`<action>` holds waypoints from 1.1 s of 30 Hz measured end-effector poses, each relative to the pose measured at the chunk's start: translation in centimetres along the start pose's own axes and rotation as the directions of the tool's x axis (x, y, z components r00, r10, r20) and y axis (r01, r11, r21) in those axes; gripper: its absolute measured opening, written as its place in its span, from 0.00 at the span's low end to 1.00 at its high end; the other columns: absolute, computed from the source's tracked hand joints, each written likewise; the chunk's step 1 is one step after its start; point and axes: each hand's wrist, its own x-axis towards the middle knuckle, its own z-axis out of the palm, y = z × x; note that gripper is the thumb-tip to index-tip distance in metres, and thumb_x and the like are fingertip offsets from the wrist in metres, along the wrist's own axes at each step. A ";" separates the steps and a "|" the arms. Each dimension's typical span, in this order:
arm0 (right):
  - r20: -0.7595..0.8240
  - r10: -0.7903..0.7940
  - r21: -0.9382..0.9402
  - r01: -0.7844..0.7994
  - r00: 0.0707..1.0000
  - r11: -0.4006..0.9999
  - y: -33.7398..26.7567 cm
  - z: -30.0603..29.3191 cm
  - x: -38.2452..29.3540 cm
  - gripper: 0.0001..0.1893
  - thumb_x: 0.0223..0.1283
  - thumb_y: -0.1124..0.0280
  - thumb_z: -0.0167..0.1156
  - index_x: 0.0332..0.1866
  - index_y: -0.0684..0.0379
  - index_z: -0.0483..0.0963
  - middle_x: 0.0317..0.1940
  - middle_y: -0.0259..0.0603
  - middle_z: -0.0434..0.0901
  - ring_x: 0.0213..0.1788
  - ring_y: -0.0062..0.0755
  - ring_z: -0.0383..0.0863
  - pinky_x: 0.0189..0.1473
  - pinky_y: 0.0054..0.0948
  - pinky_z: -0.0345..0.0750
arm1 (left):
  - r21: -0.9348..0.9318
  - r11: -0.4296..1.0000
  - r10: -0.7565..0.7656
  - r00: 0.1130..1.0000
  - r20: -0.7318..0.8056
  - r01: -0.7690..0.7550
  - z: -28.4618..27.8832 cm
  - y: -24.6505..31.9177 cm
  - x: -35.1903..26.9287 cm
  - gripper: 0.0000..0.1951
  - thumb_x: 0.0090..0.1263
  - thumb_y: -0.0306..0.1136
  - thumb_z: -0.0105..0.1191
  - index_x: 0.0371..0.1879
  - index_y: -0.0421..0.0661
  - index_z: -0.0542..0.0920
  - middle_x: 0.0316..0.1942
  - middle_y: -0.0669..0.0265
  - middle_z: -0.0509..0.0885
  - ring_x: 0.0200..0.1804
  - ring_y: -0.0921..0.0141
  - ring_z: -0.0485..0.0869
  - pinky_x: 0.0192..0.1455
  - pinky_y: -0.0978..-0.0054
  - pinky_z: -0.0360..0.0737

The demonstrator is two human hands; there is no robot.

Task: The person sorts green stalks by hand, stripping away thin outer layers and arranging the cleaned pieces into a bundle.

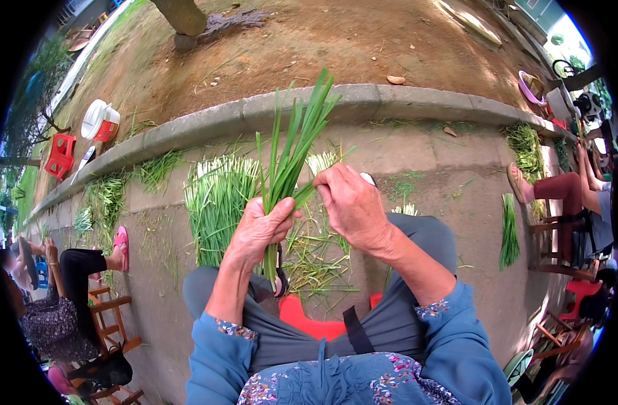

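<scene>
My left hand [258, 228] is closed around a small bunch of green chives [299, 136], whose leaf ends point up and away from me. Beside it, my right hand [352, 210] pinches one leaf of the bunch between thumb and fingertips and holds it out to the right. A large pile of chives [220, 207] with pale stem ends lies on the ground left of my left hand. Behind my right hand, more white stem ends [321, 162] show, partly hidden. Loose trimmed leaves [316, 260] are scattered between my feet.
A stone curb [314, 104] runs across in front, with bare soil beyond. A white bucket [100, 121] and red stool [61, 156] stand at left. People sit on both sides; a sandalled foot [521, 187] and a chive bundle [509, 233] are at right. I sit on a red stool [309, 319].
</scene>
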 end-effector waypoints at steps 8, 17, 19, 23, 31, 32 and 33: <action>-0.090 0.348 0.182 -0.328 0.933 0.927 0.4 0.7 0.2 0.03 0.62 0.75 0.49 0.38 0.63 0.67 0.25 0.41 0.73 0.26 0.31 0.75 0.28 0.31 0.72 | 0.132 0.985 0.111 0.994 -0.010 -0.108 0.4 -0.6 0.2 0.15 0.69 0.40 0.52 0.25 0.42 0.75 0.11 0.80 0.61 0.13 0.85 0.54 0.14 0.84 0.48; -0.142 0.644 0.607 -0.448 0.751 0.657 4.7 -4.6 2.2 0.10 0.64 0.66 0.55 0.32 0.61 0.74 0.20 0.29 0.74 0.21 0.12 0.71 0.23 0.14 0.69 | -0.026 1.000 0.009 1.000 0.009 -0.009 -0.7 0.0 -0.5 0.16 0.70 0.43 0.50 0.24 0.44 0.72 0.12 0.80 0.60 0.12 0.85 0.53 0.14 0.85 0.47; -0.206 0.607 0.521 -0.439 0.768 0.732 5.7 -4.8 2.0 0.07 0.61 0.69 0.57 0.32 0.62 0.75 0.19 0.29 0.73 0.20 0.14 0.71 0.23 0.18 0.71 | -0.019 1.000 0.015 1.000 0.007 -0.015 -0.8 0.2 -0.7 0.17 0.70 0.45 0.49 0.24 0.44 0.71 0.12 0.80 0.60 0.12 0.85 0.53 0.15 0.84 0.47; -0.220 0.508 0.313 -0.434 0.832 0.845 6.8 -5.5 1.7 0.04 0.59 0.73 0.56 0.35 0.60 0.76 0.24 0.33 0.76 0.22 0.20 0.74 0.26 0.24 0.72 | -0.039 0.999 0.033 0.999 0.036 -0.032 -1.3 0.2 -0.7 0.17 0.69 0.45 0.50 0.24 0.44 0.70 0.11 0.79 0.59 0.12 0.84 0.53 0.14 0.84 0.47; -0.061 0.166 0.015 -0.166 0.984 0.986 7.0 -5.0 1.2 0.07 0.59 0.76 0.53 0.41 0.56 0.75 0.32 0.44 0.75 0.36 0.43 0.77 0.38 0.36 0.74 | -0.045 0.997 0.070 0.996 0.058 -0.067 -1.4 0.2 -0.7 0.18 0.69 0.47 0.49 0.24 0.44 0.70 0.11 0.78 0.59 0.12 0.84 0.53 0.14 0.83 0.47; -0.039 0.183 -0.006 -0.184 0.982 0.983 7.0 -5.0 1.1 0.07 0.59 0.76 0.53 0.41 0.56 0.75 0.32 0.44 0.75 0.36 0.44 0.77 0.38 0.37 0.74 | -0.050 0.996 0.071 0.996 0.059 -0.069 -1.4 0.2 -0.6 0.18 0.69 0.47 0.49 0.24 0.44 0.70 0.11 0.78 0.59 0.12 0.84 0.53 0.14 0.83 0.47; -0.016 0.198 -0.023 -0.198 0.980 0.980 6.9 -5.0 1.1 0.06 0.58 0.76 0.53 0.40 0.57 0.75 0.32 0.44 0.74 0.36 0.44 0.77 0.38 0.37 0.74 | -0.051 0.996 0.071 0.996 0.061 -0.068 -1.5 0.3 -0.8 0.18 0.69 0.47 0.49 0.24 0.44 0.70 0.11 0.78 0.59 0.12 0.84 0.53 0.14 0.83 0.47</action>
